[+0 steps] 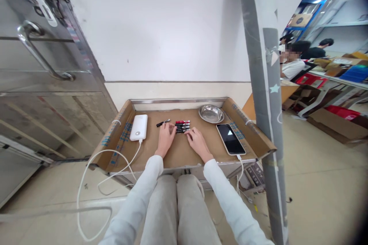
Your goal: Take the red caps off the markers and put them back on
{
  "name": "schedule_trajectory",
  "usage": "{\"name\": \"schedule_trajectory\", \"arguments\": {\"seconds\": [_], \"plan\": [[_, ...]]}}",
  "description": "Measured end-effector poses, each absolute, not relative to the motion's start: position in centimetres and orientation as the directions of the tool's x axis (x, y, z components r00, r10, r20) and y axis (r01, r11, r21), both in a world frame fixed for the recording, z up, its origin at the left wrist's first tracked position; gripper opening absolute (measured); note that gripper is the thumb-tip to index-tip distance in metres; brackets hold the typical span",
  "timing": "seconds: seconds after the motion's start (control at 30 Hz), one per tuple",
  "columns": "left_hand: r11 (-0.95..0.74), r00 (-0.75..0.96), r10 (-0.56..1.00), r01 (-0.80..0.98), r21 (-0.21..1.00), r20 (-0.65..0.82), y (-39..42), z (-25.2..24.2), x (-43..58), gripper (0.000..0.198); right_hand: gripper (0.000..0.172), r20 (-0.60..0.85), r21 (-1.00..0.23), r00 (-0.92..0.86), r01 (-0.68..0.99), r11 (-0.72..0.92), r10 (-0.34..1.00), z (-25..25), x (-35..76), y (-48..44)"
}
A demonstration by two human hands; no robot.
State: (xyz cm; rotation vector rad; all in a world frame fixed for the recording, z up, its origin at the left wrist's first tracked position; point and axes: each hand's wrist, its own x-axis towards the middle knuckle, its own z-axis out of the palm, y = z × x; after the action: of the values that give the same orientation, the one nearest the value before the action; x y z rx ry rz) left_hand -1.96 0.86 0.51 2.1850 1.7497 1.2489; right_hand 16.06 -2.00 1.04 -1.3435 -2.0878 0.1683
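Observation:
A small stack of markers lies side by side on the cardboard-lined table: red markers (182, 122) at the far side and black markers (183, 127) nearer me. My left hand (166, 138) has its fingers curled at the left ends of the black markers. At the right end of the nearest black marker, my right hand (197, 140) has thumb and fingers closed together. The fingertips partly cover the marker ends. Apart from the row, a single black marker (163, 123) lies slanted just beyond my left hand.
A white power bank (138, 127) with a cable lies on the left. On the right are a shallow metal bowl (211, 114) and a phone (230, 139) plugged into a cable. Raised cardboard sides edge the table. A wrapped pole (267, 84) stands at right; people sit beyond it.

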Motion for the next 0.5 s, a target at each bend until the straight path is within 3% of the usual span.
{"name": "schedule_trajectory", "arguments": {"seconds": [0.1,0.23,0.33,0.4,0.5], "plan": [[-0.14,-0.162,0.828,0.868,0.476,0.538,2.0,0.6,-2.8,0.025,0.021,0.424,-0.412,-0.354,0.744,0.526,0.833,1.1,15.5,-2.2],[-0.033,-0.161,0.872,0.923,0.384,0.463,3.1,0.8,-3.6,0.027,0.024,0.415,-0.417,-0.364,0.739,0.529,0.834,1.1,14.9,-2.2],[0.028,-0.194,0.886,0.929,0.37,0.421,3.0,0.9,-3.8,0.022,0.025,0.414,-0.498,-0.325,0.701,0.51,0.851,1.1,15.0,-2.1],[0.015,-0.221,0.884,0.894,0.448,0.411,2.6,0.8,-3.8,0.022,0.024,0.423,-0.605,-0.26,0.631,0.485,0.868,1.0,15.2,-2.0],[-0.17,-0.163,0.907,0.701,0.692,0.388,1.6,0.8,-3.6,0.022,0.028,0.404,-0.789,-0.113,0.459,0.408,0.908,0.7,15.2,-1.7]]}}
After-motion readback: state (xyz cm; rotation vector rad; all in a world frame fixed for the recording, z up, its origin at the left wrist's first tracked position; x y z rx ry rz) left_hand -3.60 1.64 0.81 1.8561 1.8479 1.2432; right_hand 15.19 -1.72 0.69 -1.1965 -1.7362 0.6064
